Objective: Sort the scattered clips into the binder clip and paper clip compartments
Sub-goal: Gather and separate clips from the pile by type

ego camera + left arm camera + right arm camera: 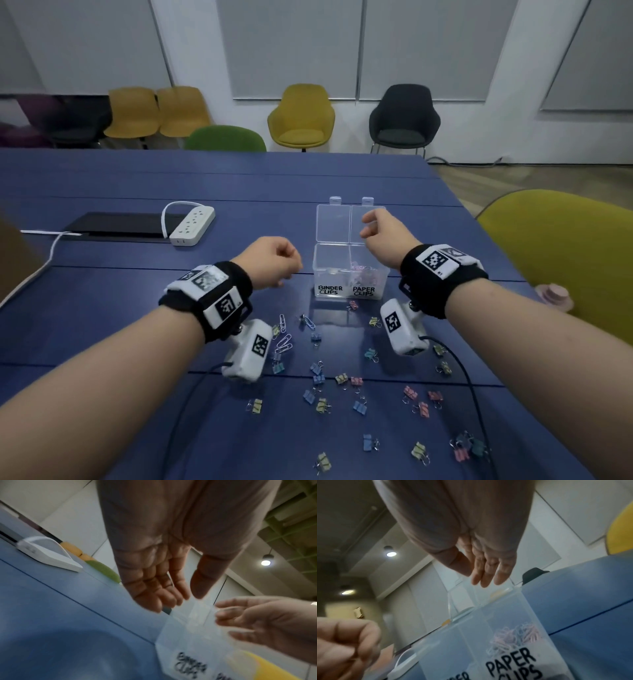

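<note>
Blue table [137, 308] fills the lower view; white power strip [192, 224] lies far left on it. Clear two-compartment box [351, 274] stands at centre, lids open and tilted back. Compartment labelled PAPER CLIPS [363, 291] holds a tangle of pastel paper clips [515, 635]; compartment labelled BINDER CLIPS [330, 290] sits on its left, contents hard to make out.

Left hand [274, 262] is raised just left of the box, fingers loosely curled, thumb apart from them, nothing visible in it. Right hand [383, 233] is raised over the paper clip side, fingers relaxed and nearly straight, nothing held.

Binder clips [342, 394], many colours, lie scattered on the table near the person, in front of the box. A few loose paper clips [284, 339] lie left of them, near the left wrist camera.
</note>
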A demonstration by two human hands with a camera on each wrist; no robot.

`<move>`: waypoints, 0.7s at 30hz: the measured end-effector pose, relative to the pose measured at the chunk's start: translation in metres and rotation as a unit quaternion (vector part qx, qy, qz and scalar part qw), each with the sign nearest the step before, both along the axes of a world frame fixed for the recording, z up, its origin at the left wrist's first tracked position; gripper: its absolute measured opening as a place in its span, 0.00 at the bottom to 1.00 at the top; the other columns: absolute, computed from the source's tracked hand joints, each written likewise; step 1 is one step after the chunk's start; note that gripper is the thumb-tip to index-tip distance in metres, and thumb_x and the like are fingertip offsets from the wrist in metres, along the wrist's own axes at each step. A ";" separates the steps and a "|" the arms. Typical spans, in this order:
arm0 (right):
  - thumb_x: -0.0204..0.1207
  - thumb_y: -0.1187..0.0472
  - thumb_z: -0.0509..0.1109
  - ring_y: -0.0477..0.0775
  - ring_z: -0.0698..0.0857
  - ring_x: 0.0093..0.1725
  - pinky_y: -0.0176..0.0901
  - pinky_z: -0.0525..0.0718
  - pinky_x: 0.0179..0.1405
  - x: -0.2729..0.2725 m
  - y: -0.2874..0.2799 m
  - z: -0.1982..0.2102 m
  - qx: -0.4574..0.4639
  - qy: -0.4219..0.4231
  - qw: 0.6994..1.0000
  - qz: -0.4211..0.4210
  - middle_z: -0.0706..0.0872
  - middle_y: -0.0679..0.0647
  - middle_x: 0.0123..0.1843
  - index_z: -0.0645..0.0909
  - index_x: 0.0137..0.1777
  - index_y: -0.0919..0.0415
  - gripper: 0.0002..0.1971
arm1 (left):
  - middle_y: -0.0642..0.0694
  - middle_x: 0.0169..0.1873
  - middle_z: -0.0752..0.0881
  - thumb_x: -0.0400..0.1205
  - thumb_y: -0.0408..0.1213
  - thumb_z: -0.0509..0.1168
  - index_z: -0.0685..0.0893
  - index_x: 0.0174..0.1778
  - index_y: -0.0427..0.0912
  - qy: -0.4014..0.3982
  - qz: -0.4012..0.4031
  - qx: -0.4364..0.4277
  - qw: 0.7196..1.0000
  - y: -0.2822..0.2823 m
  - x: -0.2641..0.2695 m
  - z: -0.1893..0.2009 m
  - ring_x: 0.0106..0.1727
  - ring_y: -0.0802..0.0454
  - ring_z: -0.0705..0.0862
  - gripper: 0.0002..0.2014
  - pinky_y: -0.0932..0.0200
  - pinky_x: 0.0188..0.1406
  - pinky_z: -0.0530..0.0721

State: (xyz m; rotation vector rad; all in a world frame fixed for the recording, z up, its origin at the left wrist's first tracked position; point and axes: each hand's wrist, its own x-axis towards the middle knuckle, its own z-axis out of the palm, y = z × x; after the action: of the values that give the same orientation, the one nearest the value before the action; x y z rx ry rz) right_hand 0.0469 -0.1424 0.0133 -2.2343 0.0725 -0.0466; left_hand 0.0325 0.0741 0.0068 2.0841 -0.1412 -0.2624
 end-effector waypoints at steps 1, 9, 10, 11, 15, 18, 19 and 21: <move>0.76 0.71 0.56 0.55 0.79 0.49 0.44 0.78 0.45 -0.005 0.003 0.001 -0.017 -0.034 0.999 0.002 0.81 0.54 0.51 0.74 0.64 0.62 0.17 | 0.44 0.30 0.79 0.77 0.24 0.66 0.79 0.34 0.41 0.010 -0.021 0.050 0.998 0.009 -0.001 -0.006 0.27 0.53 0.75 0.09 0.63 0.25 0.77; 0.75 0.68 0.62 0.56 0.84 0.58 0.38 0.78 0.55 -0.054 0.062 -0.010 -0.300 0.023 0.922 0.245 0.88 0.55 0.58 0.86 0.57 0.60 0.14 | 0.51 0.50 0.84 0.67 0.43 0.80 0.82 0.59 0.47 0.040 -0.168 0.331 0.928 0.022 -0.019 -0.032 0.47 0.53 0.82 0.25 0.61 0.48 0.81; 0.76 0.68 0.62 0.58 0.83 0.61 0.41 0.80 0.58 -0.056 0.068 -0.014 -0.339 0.057 0.900 0.267 0.87 0.56 0.60 0.85 0.59 0.59 0.15 | 0.51 0.50 0.84 0.68 0.43 0.79 0.83 0.59 0.47 0.029 -0.173 0.342 0.923 0.020 -0.019 -0.032 0.47 0.53 0.82 0.24 0.60 0.50 0.81; 0.77 0.68 0.61 0.60 0.83 0.62 0.45 0.82 0.61 -0.058 0.073 -0.019 -0.371 0.081 0.881 0.282 0.86 0.57 0.62 0.85 0.61 0.60 0.16 | 0.51 0.49 0.84 0.69 0.42 0.79 0.84 0.58 0.47 0.018 -0.177 0.353 0.919 0.019 -0.020 -0.031 0.46 0.53 0.82 0.22 0.59 0.50 0.81; 0.77 0.68 0.63 0.63 0.84 0.61 0.50 0.84 0.60 -0.062 0.082 -0.024 -0.441 0.096 0.842 0.296 0.85 0.60 0.63 0.84 0.63 0.59 0.17 | 0.52 0.43 0.82 0.70 0.35 0.75 0.86 0.53 0.45 -0.020 -0.181 0.386 0.904 0.016 -0.023 -0.031 0.43 0.52 0.80 0.15 0.59 0.46 0.81; 0.77 0.70 0.62 0.62 0.84 0.61 0.48 0.82 0.57 -0.063 0.082 -0.025 -0.440 0.094 0.846 0.287 0.86 0.60 0.62 0.85 0.62 0.59 0.17 | 0.51 0.41 0.82 0.71 0.33 0.73 0.86 0.50 0.42 -0.038 -0.182 0.404 0.895 0.012 -0.024 -0.030 0.42 0.51 0.80 0.12 0.59 0.45 0.81; 0.77 0.70 0.63 0.62 0.85 0.60 0.48 0.83 0.57 -0.064 0.082 -0.026 -0.438 0.090 0.849 0.281 0.86 0.60 0.61 0.86 0.61 0.59 0.16 | 0.50 0.41 0.82 0.72 0.33 0.72 0.86 0.49 0.42 -0.045 -0.188 0.415 0.889 0.010 -0.025 -0.030 0.42 0.51 0.79 0.10 0.59 0.46 0.82; 0.78 0.67 0.63 0.63 0.85 0.58 0.50 0.85 0.58 -0.064 0.083 -0.027 -0.435 0.080 0.852 0.279 0.88 0.60 0.58 0.87 0.58 0.60 0.14 | 0.47 0.44 0.85 0.75 0.33 0.70 0.85 0.47 0.44 -0.057 -0.195 0.437 0.876 0.006 -0.026 -0.030 0.43 0.51 0.79 0.07 0.57 0.49 0.82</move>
State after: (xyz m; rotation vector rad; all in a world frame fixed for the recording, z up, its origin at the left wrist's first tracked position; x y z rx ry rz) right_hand -0.0174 -0.0593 -0.0140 -3.0642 -0.6306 0.5230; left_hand 0.0068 0.0804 -0.0232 2.9683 -0.6129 -0.5158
